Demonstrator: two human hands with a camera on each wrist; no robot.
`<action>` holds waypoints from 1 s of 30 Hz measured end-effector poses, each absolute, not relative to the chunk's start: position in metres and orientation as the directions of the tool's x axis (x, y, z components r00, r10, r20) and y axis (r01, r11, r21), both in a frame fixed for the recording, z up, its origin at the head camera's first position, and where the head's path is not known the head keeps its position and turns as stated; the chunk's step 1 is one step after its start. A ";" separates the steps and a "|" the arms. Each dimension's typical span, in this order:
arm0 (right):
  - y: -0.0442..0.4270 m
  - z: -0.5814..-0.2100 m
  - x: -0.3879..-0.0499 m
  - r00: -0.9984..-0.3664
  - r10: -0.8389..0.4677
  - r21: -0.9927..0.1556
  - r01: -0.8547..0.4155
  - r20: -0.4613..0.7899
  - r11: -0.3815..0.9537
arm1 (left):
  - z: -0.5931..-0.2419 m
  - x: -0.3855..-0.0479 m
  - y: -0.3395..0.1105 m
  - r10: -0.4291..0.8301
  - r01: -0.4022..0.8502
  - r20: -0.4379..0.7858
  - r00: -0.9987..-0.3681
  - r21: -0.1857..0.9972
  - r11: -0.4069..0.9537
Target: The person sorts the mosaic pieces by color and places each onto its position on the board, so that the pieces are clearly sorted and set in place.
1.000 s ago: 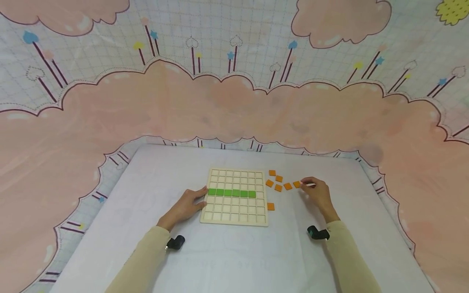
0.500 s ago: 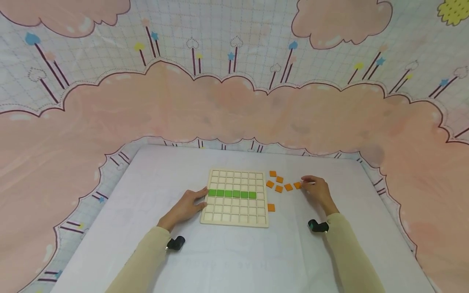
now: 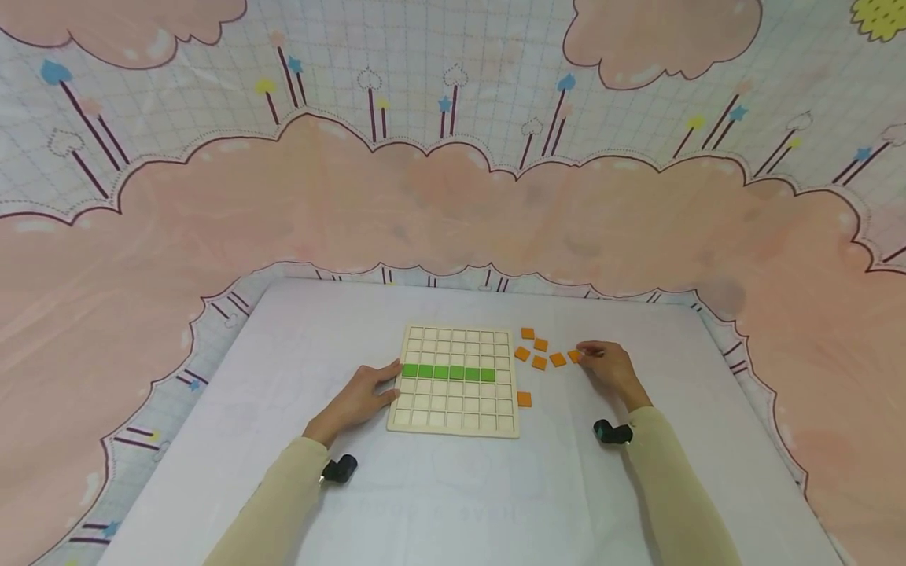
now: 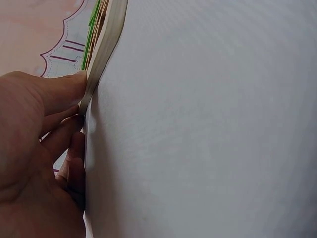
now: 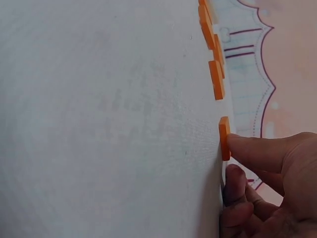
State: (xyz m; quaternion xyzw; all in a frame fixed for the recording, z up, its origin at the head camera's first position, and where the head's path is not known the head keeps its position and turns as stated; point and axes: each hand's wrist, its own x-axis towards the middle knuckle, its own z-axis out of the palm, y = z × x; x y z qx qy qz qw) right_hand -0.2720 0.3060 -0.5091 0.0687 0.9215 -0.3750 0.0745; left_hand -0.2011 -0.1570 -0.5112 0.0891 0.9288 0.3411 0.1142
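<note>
Orange tile (image 3: 573,355) on the white bench (image 3: 453,495), under the right hand's (image 3: 613,373) thumb.
It sits at the right end of a loose scatter of five more orange tiles (image 3: 539,362); right grip narrow, thumb touching the tile, though whether other fingers pinch it I cannot tell. To the left, a pale grid board (image 3: 453,432) carries a row of six green tiles (image 3: 456,373), with one further orange tile (image 3: 524,399) just beside its right edge. Left hand (image 3: 359,395) touches the board's left edge, thumb and index spread wide. Behind: pink cloud-print cloth (image 3: 453,212).
</note>
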 end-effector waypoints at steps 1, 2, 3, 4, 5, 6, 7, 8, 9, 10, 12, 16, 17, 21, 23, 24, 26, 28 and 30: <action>0.306 -0.509 -0.272 -0.978 0.075 -0.682 0.190 -0.196 0.706 | -0.512 -0.202 -0.157 0.244 0.090 -0.149 -0.958 0.653 0.752; 0.305 -0.508 -0.273 -0.977 0.078 -0.682 0.196 -0.201 0.705 | -0.512 -0.202 -0.157 0.243 0.088 -0.150 -0.958 0.654 0.751; 0.305 -0.507 -0.273 -0.977 0.078 -0.679 0.195 -0.200 0.707 | -0.512 -0.203 -0.158 0.241 0.085 -0.152 -0.958 0.655 0.751; 0.304 -0.507 -0.273 -0.978 0.076 -0.676 0.191 -0.196 0.712 | -0.513 -0.203 -0.158 0.243 0.089 -0.150 -0.958 0.653 0.752; 0.304 -0.506 -0.273 -0.978 0.076 -0.675 0.189 -0.194 0.714 | -0.513 -0.203 -0.158 0.244 0.090 -0.150 -0.958 0.653 0.752; 0.303 -0.506 -0.273 -0.979 0.077 -0.674 0.188 -0.190 0.715 | -0.514 -0.203 -0.158 0.245 0.090 -0.150 -0.958 0.653 0.752; 0.303 -0.506 -0.272 -0.980 0.077 -0.673 0.184 -0.185 0.717 | -0.514 -0.203 -0.159 0.245 0.089 -0.150 -0.958 0.655 0.750; 0.303 -0.505 -0.272 -0.980 0.078 -0.674 0.182 -0.182 0.716 | -0.514 -0.203 -0.159 0.248 0.093 -0.148 -0.957 0.656 0.749; 0.302 -0.505 -0.271 -0.980 0.081 -0.677 0.183 -0.181 0.713 | -0.514 -0.203 -0.159 0.253 0.099 -0.145 -0.957 0.654 0.750; 0.302 -0.505 -0.270 -0.980 0.084 -0.682 0.186 -0.180 0.707 | -0.515 -0.203 -0.159 0.255 0.099 -0.146 -0.956 0.655 0.749; 0.302 -0.505 -0.269 -0.979 0.095 -0.693 0.194 -0.180 0.694 | -0.515 -0.204 -0.159 0.255 0.095 -0.150 -0.955 0.661 0.745; 0.303 -0.504 -0.266 -0.980 0.108 -0.709 0.195 -0.166 0.677 | -0.515 -0.205 -0.159 0.253 0.091 -0.153 -0.955 0.661 0.745; 0.303 -0.504 -0.266 -0.981 0.112 -0.711 0.194 -0.162 0.676 | -0.516 -0.205 -0.159 0.258 0.102 -0.145 -0.955 0.656 0.748; 0.303 -0.503 -0.264 -0.985 0.115 -0.718 0.175 -0.132 0.674 | -0.516 -0.206 -0.158 0.262 0.114 -0.135 -0.956 0.651 0.751; 0.302 -0.503 -0.264 -0.986 0.113 -0.724 0.167 -0.122 0.670 | -0.516 -0.206 -0.158 0.263 0.116 -0.131 -0.956 0.654 0.747; 0.302 -0.503 -0.263 -0.987 0.111 -0.727 0.163 -0.119 0.667 | -0.515 -0.206 -0.158 0.259 0.108 -0.135 -0.956 0.660 0.743; 0.301 -0.503 -0.263 -0.987 0.109 -0.735 0.159 -0.116 0.659 | -0.516 -0.205 -0.158 0.260 0.108 -0.132 -0.957 0.665 0.738; 0.298 -0.502 -0.262 -0.988 0.104 -0.739 0.153 -0.112 0.656 | -0.516 -0.204 -0.159 0.261 0.108 -0.132 -0.956 0.670 0.734; 0.296 -0.502 -0.261 -0.988 0.104 -0.744 0.153 -0.112 0.650 | -0.516 -0.204 -0.160 0.267 0.113 -0.130 -0.955 0.671 0.733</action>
